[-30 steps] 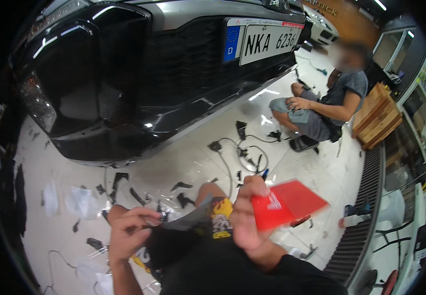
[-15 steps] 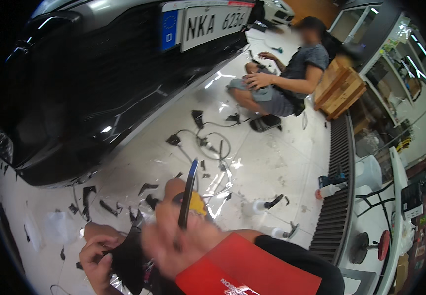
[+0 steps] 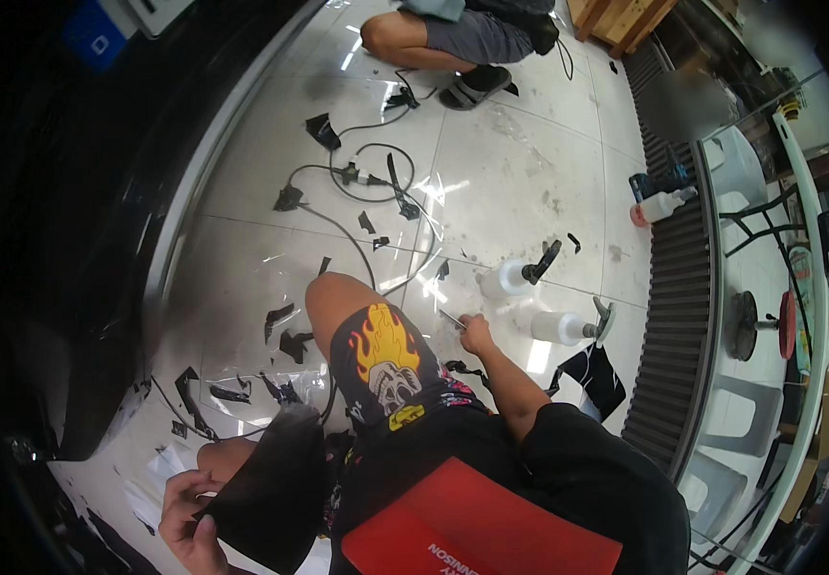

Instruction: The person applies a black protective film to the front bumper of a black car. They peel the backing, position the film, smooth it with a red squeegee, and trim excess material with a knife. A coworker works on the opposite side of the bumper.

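Note:
My left hand (image 3: pixel 189 522) is closed on the edge of a black sheet of film (image 3: pixel 266 494), pinched between thumb and fingers beside my bent left knee. The sheet hangs toward my lap. Stretched out over the floor on the right, my right hand (image 3: pixel 475 333) is closed on a thin, pale, pointed tool (image 3: pixel 453 319), too small to name exactly. Close to that hand stand two white spray bottles, one with a black trigger (image 3: pixel 508 278) and one with a grey trigger (image 3: pixel 560 328). A flat red panel (image 3: pixel 481 532) lies against my torso.
A dark car (image 3: pixel 79 240) borders the left. Black film scraps (image 3: pixel 278 321) and a coiled cable (image 3: pixel 412 182) lie across the tiles. Ahead squats another person (image 3: pixel 491 43). Along the right run a floor grate (image 3: pixel 673 335), grey stools (image 3: pixel 745 417) and a table.
My right hand has moved from beside the black film, out to the right over the floor. My left hand still holds the film. The view has tilted downward.

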